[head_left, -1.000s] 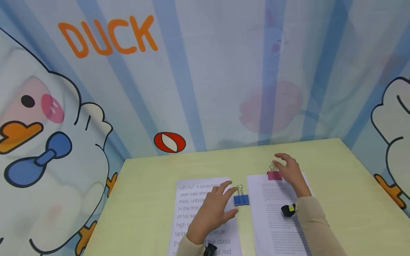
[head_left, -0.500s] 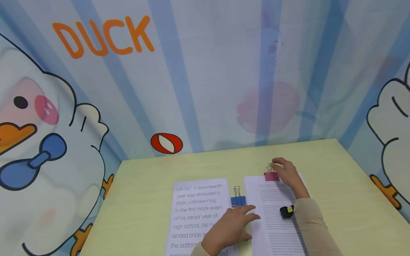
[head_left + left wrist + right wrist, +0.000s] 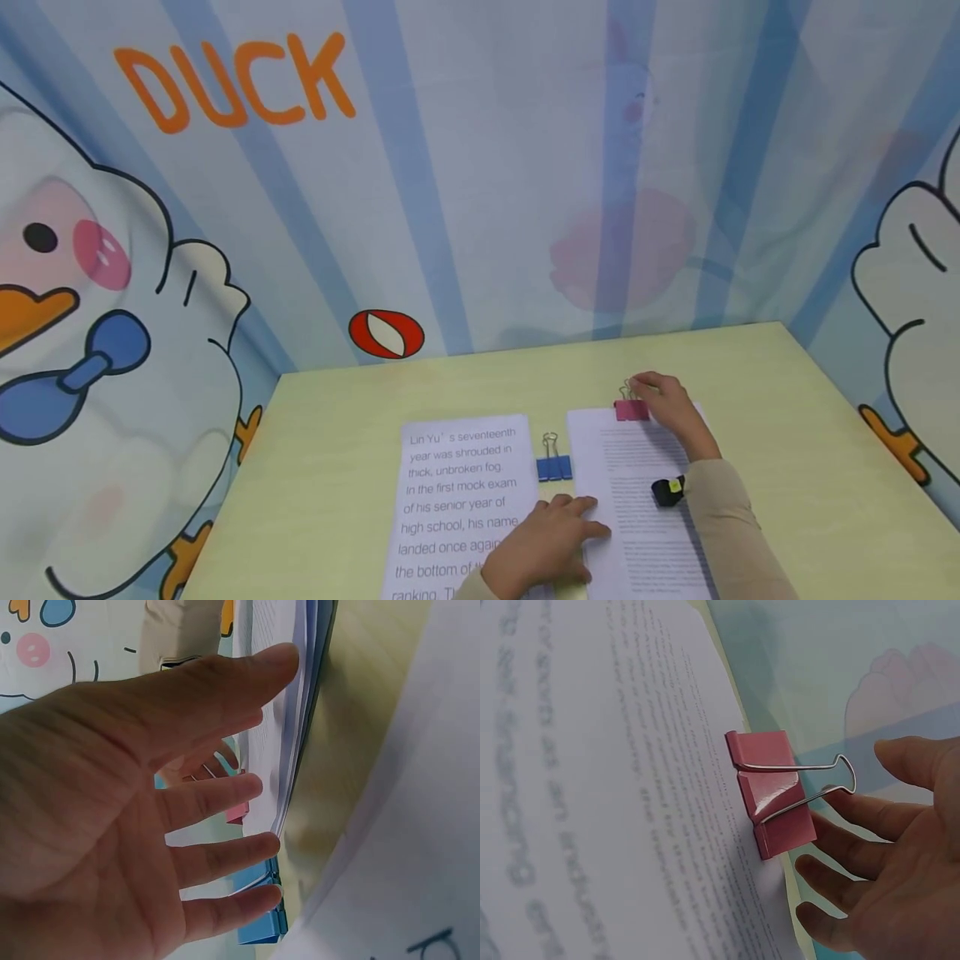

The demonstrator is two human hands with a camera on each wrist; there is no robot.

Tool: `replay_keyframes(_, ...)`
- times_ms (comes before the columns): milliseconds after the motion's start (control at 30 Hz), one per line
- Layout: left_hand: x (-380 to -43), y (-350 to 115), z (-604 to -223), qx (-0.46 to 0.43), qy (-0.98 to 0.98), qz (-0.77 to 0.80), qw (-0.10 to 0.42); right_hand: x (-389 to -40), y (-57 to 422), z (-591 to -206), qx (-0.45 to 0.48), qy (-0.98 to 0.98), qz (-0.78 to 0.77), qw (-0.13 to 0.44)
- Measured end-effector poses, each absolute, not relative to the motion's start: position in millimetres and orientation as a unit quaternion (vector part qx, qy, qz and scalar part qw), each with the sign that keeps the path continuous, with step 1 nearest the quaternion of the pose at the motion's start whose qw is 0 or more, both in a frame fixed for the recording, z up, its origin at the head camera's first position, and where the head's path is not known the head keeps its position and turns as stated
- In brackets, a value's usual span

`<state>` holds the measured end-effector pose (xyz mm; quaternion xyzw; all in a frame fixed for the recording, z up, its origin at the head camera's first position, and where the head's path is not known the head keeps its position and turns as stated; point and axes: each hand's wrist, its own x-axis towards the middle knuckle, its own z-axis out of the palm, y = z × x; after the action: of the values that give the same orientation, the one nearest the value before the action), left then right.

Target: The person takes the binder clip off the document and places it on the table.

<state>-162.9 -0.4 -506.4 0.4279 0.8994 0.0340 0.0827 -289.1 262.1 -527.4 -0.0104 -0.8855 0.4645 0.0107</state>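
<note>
A pink binder clip (image 3: 776,791) sits on the far edge of the right-hand paper stack (image 3: 600,500), its wire handles pointing away. My right hand (image 3: 671,408) is around those handles. In the right wrist view the thumb (image 3: 911,760) stands apart from the wire, while a fingertip lies just behind it. My left hand (image 3: 543,537) reaches across the gap between the papers, fingers extended, fingertips at the stack's left edge. Several loose sheet edges show there in the left wrist view. A blue binder clip (image 3: 554,468) lies between the two papers, beyond the left hand.
Large-print paper (image 3: 457,492) lies left of the blue clip, partly covered by the left hand. The pale yellow table (image 3: 337,467) ends at a blue striped cloth backdrop (image 3: 510,167) with cartoon ducks.
My left hand has come down and right from over the large-print paper to the stack's left edge. My right hand has lowered, its fingers drawing closer to the pink clip's handles.
</note>
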Motion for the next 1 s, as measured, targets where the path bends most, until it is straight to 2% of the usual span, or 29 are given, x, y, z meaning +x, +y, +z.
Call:
replay_keyframes(600, -160.4, 4.3, -509.3, 0.427, 0.898, 0.022, 0.102, -288.8, 264.9, -527.6, 0.026, -0.869, 0.492, 0.030)
replay_keyframes(1000, -162.1, 6.1, -512.3, 0.429, 0.897, 0.024, 0.104, -290.3, 270.2, -528.4, 0.026, -0.844, 0.536, 0.003)
